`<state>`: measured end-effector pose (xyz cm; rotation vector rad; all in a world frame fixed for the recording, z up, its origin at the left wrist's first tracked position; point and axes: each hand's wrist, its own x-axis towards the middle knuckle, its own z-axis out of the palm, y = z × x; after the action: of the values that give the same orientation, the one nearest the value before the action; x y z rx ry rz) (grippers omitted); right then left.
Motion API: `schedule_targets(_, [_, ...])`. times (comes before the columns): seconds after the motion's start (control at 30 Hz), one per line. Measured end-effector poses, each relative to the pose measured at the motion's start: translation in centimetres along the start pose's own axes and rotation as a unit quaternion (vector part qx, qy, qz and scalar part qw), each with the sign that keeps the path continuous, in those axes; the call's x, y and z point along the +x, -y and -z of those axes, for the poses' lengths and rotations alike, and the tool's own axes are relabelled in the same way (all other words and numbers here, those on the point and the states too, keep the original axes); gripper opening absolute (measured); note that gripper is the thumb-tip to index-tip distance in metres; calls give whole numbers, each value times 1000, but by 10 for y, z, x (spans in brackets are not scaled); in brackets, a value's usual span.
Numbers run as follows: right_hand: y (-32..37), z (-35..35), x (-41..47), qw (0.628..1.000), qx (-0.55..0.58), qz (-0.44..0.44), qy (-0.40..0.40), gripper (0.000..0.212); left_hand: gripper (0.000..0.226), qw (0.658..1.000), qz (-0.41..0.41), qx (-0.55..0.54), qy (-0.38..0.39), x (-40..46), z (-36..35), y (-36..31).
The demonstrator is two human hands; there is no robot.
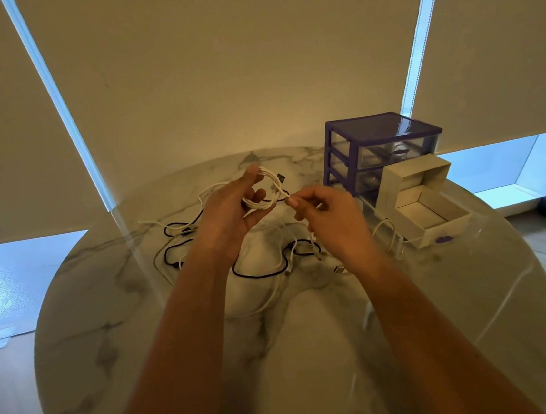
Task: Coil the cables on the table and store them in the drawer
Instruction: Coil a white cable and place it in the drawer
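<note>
While the left hand (228, 208) grips a coiled white cable (268, 190) above the marble table (314, 354), the right hand (330, 216) pinches its loose end; open drawers (423, 206) sit right, near the purple drawer unit (381, 148)

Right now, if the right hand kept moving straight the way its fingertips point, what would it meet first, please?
The right hand points left toward the white cable coil held in the left hand, so it would probably meet that coil first; depth is hard to judge from one view.
</note>
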<state>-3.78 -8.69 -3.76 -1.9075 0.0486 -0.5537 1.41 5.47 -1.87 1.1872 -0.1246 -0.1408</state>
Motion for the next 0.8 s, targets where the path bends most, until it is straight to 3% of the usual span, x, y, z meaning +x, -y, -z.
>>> schedule_targets(0.23, [-2, 5, 2, 996, -14, 31, -88, 8, 18, 998, 34, 47, 13, -2, -1, -1])
schedule_targets(0.4, [-4, 3, 3, 989, -54, 75, -114, 12, 29, 986, 41, 157, 31, -5, -5, 1])
schedule_targets(0.53, [-6, 2, 4, 985, -66, 104, -117, 15, 53, 984, 21, 174, 14, -3, -3, 3])
schedule_targets(0.7, [-8, 2, 5, 978, -108, 144, -103, 22, 20, 991, 42, 119, 40, -7, -5, -1])
schedule_targets(0.8, [-11, 2, 6, 974, -143, 147, -96, 26, 15, 993, 51, 82, 65, -9, -5, -3])
